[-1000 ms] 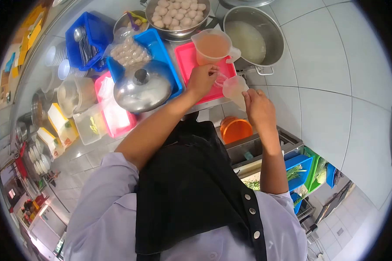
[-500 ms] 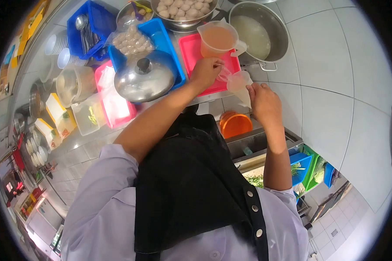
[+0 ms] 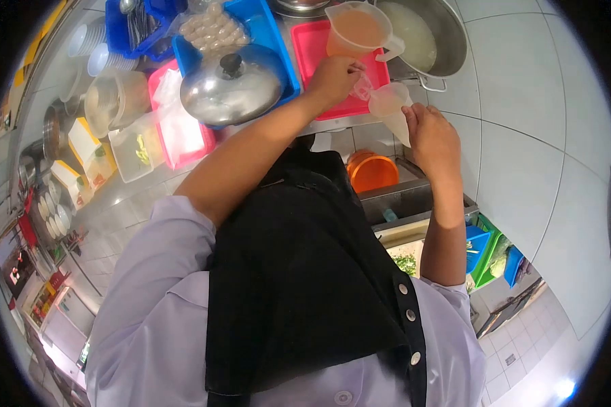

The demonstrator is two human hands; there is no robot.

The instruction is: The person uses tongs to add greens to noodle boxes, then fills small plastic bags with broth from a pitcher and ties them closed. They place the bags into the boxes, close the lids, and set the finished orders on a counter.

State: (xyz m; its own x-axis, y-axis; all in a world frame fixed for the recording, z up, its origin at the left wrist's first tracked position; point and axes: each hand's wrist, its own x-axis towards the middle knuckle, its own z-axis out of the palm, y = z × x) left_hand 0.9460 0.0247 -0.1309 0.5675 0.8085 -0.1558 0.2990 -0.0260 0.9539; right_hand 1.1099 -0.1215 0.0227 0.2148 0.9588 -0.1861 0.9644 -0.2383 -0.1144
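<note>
A translucent plastic bag (image 3: 389,102) with a whitish look hangs with its mouth upward, tapering down below the front of the counter. My right hand (image 3: 433,139) pinches its right rim. My left hand (image 3: 334,83) is closed, its fingertips on a crumpled flap of clear plastic that seems to belong to the same bag. Just beyond my hands, a clear plastic jug (image 3: 360,30) of orange-brown liquid stands on a pink tray (image 3: 309,47). A large metal pot (image 3: 448,41) with cloudy liquid stands right of the jug.
A domed metal lid (image 3: 231,88) rests on a blue tray (image 3: 268,30), beside a bag of pale balls (image 3: 214,30). Further left are a blue cutlery basket (image 3: 157,30) and plastic tubs (image 3: 119,102). Below the counter sits an orange bucket (image 3: 373,173).
My view has shifted, so the counter items sit higher and slightly to the right. Both hands keep their pinch on the plastic, held near the pink tray's front edge.
</note>
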